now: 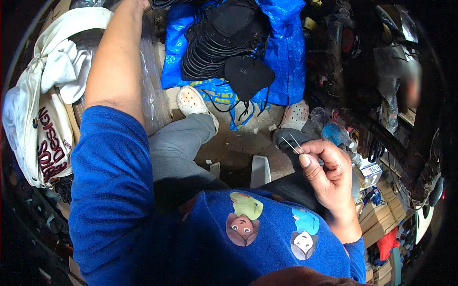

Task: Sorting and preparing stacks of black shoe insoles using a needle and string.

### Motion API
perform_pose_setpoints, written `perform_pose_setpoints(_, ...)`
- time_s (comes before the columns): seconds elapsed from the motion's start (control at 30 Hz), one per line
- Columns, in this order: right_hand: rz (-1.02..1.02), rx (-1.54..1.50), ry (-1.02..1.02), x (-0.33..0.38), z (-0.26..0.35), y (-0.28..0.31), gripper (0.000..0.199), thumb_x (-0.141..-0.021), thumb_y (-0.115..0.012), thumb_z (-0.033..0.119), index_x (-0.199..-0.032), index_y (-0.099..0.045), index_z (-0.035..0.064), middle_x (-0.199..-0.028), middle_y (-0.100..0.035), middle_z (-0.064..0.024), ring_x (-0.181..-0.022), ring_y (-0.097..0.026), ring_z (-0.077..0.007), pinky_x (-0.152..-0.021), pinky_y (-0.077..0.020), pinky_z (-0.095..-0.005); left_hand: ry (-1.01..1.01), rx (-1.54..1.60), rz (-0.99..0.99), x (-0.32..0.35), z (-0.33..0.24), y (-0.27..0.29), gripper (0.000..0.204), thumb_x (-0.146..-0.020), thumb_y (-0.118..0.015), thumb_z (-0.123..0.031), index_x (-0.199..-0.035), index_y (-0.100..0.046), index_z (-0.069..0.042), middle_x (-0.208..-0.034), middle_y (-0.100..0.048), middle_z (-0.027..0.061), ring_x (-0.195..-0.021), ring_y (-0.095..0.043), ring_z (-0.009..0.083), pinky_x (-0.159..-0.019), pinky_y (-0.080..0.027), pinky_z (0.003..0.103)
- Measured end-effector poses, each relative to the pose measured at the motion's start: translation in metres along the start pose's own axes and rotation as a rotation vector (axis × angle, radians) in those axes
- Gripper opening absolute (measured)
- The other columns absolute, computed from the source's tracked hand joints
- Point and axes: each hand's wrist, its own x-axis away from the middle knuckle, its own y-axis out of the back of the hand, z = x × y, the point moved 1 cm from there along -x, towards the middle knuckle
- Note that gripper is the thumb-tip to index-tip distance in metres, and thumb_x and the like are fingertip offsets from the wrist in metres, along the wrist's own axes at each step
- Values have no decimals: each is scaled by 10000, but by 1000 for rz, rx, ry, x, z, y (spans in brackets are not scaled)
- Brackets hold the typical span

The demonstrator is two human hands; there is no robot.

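The right hand (329, 174) pinches two thin metal pins (292, 144) pointing up-left toward the stack of black pieces (224, 47), while the left hand (138, 4), reaching far forward beside that stack, is cut off, so I cannot tell its grip.

floor (238, 143) | blue plastic sheet (286, 57) | on sheet: stack of black, possibly fabric, pieces (214, 47)

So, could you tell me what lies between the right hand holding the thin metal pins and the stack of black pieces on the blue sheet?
In the head view, between the right hand and the stack of black pieces lie a white clog, bare dusty floor and the blue sheet's front edge.
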Motion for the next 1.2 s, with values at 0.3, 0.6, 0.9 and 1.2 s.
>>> perform_pose_setpoints(0.3, 104, 44, 22, -2, -1, 1, 81, -798, -635, 99, -853, -626, 39, -686, -600, -59, -626, -551, -178, -593, -428, -287, 33, 48, 263, 51, -1, -37, 447, -872, -499, -407, -1024, -599, 2, -958, -659, 132, -893, -618, 272, -851, -480, 412)
perform_pose_setpoints(0.6, 92, 98, 198, -6, -3, -4, 59, -778, -641, 84, -803, -603, 48, -697, -579, -68, -649, -553, -225, -599, -429, -302, -121, -436, 731, 97, 15, -94, 329, -766, -642, -171, -1036, -553, -5, -926, -629, 75, -838, -604, 163, -804, -464, 290)
perform_pose_setpoints(0.9, 157, 53, 90, -2, 3, -2, 67, -793, -634, 87, -796, -583, 45, -671, -553, -67, -626, -533, -218, -577, -416, -315, -208, -712, 727, 103, 35, -116, 290, -754, -695, -132, -997, -560, -49, -885, -604, 16, -823, -561, 116, -763, -459, 280)
perform_pose_setpoints(1.2, 139, 44, 26, -1, 0, -3, 63, -804, -621, 97, -813, -584, 46, -676, -566, -71, -617, -540, -231, -588, -422, -322, -680, -1439, 835, 178, 155, -140, 376, -703, -699, -287, -969, -558, -62, -751, -604, 175, -769, -598, 371, -672, -460, 446)
